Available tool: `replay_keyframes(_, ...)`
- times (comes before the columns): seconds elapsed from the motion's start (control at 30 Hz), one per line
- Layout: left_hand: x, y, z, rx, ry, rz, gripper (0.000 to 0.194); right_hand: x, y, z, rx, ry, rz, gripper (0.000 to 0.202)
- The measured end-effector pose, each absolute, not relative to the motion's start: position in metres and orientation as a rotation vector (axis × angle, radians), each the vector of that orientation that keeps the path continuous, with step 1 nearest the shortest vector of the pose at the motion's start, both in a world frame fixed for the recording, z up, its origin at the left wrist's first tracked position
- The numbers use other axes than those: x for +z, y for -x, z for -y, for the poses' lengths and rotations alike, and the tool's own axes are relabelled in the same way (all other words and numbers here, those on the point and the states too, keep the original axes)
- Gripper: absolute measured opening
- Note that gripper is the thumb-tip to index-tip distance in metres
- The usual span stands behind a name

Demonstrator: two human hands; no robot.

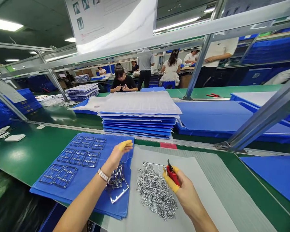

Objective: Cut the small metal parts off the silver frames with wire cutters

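My right hand (183, 190), with yellow finger covers, is closed around red-handled side cutters (172, 174) whose dark jaws point up. A shiny chrome sprue frame (156, 188) has its right edge at the fingers of that hand; whether they pinch it is unclear. Under the frame lies a heap of small chrome parts (159, 203) on a white foam sheet (195, 209). My left hand (118, 153) hovers over the right edge of a blue sheet (87, 196), fingers stretched out with nothing visible in them. Below it sits a pile of chrome frames (117, 175), partly hidden by the wrist.
Several sprue frames (78, 157) lie in rows on the blue sheet. Behind stands a tall stack of blue and white sheets (137, 124). A metal post (261, 116) slants down at the right beside blue trays (232, 117). Co-workers sit and stand further back.
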State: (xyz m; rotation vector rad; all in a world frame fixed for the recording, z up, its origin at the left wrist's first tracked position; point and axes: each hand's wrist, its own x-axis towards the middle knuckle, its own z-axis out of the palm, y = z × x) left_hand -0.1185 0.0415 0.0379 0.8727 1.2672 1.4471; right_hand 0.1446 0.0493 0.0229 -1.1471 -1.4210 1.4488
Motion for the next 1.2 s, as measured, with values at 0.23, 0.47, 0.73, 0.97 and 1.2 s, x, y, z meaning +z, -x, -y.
replay_keyframes(0.23, 0.027, 0.02, -0.012, 1.171, -0.454, -0.605, 0.052, 0.011, -0.135, -0.053, 1.328, 1.154, 1.577, 0.038)
replay_keyframes(0.47, 0.008, 0.01, -0.025, 1.031, -0.309, -0.47, 0.051, 0.002, -0.153, -0.054, 0.714, 1.475, 1.945, 0.033)
replay_keyframes(0.73, 0.004, 0.015, -0.021, 1.181, -0.293, -0.583, 0.044, 0.027, -0.147, -0.045, 0.282, 1.608, 2.403, 0.029)
replay_keyframes(0.97, 0.003, 0.013, -0.018, 1.186, -0.352, -0.636, 0.047, 0.037, -0.137, -0.045, 0.327, 1.659, 2.469, 0.03)
replay_keyframes(1.2, -0.004, 0.013, -0.018, 1.19, -0.418, -0.708, 0.047, 0.04, -0.141, -0.044, 0.272, 1.671, 2.519, 0.025)
